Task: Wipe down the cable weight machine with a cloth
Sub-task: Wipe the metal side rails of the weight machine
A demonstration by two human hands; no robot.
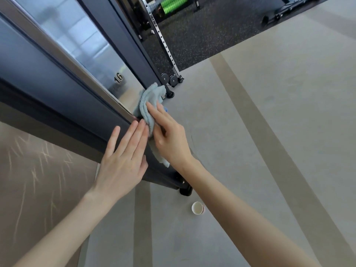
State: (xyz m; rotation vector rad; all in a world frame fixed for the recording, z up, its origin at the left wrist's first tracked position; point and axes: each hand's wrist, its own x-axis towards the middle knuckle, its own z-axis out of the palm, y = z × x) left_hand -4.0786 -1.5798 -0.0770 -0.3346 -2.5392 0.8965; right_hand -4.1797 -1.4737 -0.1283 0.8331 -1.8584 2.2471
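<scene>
The cable weight machine (63,97) fills the left side: a dark frame around a shiny panel marked 16. A light blue cloth (152,97) is pressed against the lower corner of that panel. My right hand (169,135) holds the cloth, fingers spread flat over it. My left hand (125,158) lies flat and open on the dark frame edge just below the cloth, fingertips touching the cloth's fold. Part of the cloth hangs down behind my right wrist.
A paper cup (198,207) stands on the grey floor near the machine's black foot (185,190). A perforated steel upright (163,43) with pulley wheels (171,79) runs behind. Black rubber flooring (212,29) and green rollers (173,4) lie further back.
</scene>
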